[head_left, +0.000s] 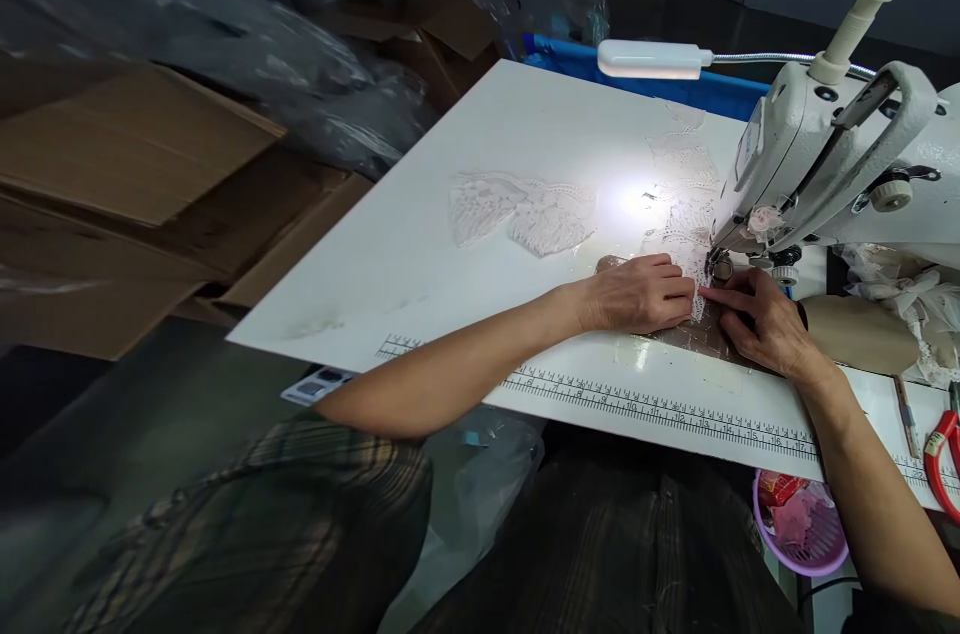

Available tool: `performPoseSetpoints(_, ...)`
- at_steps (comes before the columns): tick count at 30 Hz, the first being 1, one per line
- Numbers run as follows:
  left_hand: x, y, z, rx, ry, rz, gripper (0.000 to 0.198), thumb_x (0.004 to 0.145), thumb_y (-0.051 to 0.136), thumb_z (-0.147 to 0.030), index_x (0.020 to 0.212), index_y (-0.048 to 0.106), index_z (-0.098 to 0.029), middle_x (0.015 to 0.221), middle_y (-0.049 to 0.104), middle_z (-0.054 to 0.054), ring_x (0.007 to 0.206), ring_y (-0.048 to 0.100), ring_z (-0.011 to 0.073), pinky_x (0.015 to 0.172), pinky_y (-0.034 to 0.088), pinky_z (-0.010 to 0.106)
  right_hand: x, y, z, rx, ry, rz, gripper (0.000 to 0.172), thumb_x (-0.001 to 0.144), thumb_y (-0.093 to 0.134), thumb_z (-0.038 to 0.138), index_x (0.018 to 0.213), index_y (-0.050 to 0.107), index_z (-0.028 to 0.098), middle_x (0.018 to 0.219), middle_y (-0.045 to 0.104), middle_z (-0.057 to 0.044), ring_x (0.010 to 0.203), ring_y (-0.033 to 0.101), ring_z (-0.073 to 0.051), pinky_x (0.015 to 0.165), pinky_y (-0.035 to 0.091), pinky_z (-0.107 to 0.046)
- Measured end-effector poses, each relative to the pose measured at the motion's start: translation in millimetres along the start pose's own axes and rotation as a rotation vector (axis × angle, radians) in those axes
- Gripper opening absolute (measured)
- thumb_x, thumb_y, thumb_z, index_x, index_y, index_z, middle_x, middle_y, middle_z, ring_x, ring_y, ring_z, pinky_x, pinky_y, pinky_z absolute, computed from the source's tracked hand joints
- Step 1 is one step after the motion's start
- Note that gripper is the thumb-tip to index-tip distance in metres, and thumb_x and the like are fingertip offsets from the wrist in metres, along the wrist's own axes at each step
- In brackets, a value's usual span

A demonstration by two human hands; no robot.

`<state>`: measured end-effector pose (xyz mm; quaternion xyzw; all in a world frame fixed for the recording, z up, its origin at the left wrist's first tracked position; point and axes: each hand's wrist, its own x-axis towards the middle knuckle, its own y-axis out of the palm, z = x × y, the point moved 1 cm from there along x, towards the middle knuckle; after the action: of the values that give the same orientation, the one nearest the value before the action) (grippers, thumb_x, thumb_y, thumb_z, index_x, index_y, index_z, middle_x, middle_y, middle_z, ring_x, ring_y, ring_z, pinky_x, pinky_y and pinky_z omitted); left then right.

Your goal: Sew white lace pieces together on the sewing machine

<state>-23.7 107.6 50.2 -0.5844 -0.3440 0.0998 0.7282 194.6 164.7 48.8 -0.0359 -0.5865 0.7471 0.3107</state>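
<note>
My left hand (pixel 642 294) lies on a strip of white lace (pixel 684 214) just in front of the needle of a white sewing machine (pixel 832 159), fingers together and pressed flat on the lace. My right hand (pixel 757 319) rests beside it to the right, its forefinger and thumb pinching the lace edge near the presser foot (pixel 718 266). The fingertips of the two hands almost touch. The lace runs away from the needle across the white table (pixel 450 244).
More lace pieces (pixel 521 209) lie mid-table under a gooseneck lamp (pixel 651 59). A ruler scale (pixel 675 409) runs along the front edge. Red scissors (pixel 943 459) lie at the far right, a purple basket (pixel 806 534) below. Cardboard boxes (pixel 135 174) stand left.
</note>
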Motion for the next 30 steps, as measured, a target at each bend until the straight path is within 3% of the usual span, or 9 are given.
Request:
performPoseSetpoints(5,1,-6.2,-1,-0.068,0.006,0.059,0.022,0.094,0.053,-0.026,0.084,0.071,-0.018,0.089,0.072,0.006,0.073,0.059,0.0163,0.076,0.046,0.033,-2,2,-1,-0.027,-0.042,0.022,0.037,0.09,0.048,0.023,0.11,0.078,0.026,0.1,0.065,-0.01,0.089,0.061,-0.022,0.079,0.053,-0.039)
performPoseSetpoints(10,11,-9.7,8,-0.137,0.048,0.098,0.021,0.086,0.059,-0.029,0.071,0.069,-0.019,0.077,0.068,0.004,0.067,0.056,0.0158,0.075,0.044,0.033,-2,3,0,-0.08,-0.064,-0.022,0.036,0.091,0.048,0.024,0.11,0.078,0.026,0.1,0.063,-0.011,0.088,0.06,-0.021,0.076,0.054,-0.037)
performPoseSetpoints(17,6,-6.0,10,-0.197,-0.017,0.008,0.017,0.084,0.061,-0.032,0.082,0.071,-0.018,0.09,0.072,0.006,0.073,0.059,0.0168,0.073,0.044,0.033,-1,2,6,-0.173,-0.036,-0.022,0.035,0.093,0.048,0.025,0.116,0.075,0.027,0.099,0.064,-0.01,0.084,0.061,-0.02,0.072,0.051,-0.033)
performPoseSetpoints(30,5,-3.2,7,-0.068,-0.065,0.019,0.034,0.086,0.054,-0.043,0.091,0.072,-0.014,0.089,0.07,0.009,0.076,0.058,0.0211,0.077,0.043,0.038,5,4,9,-0.209,0.098,0.011,0.037,0.096,0.046,0.032,0.122,0.072,0.026,0.098,0.066,-0.01,0.087,0.061,-0.023,0.07,0.05,-0.032)
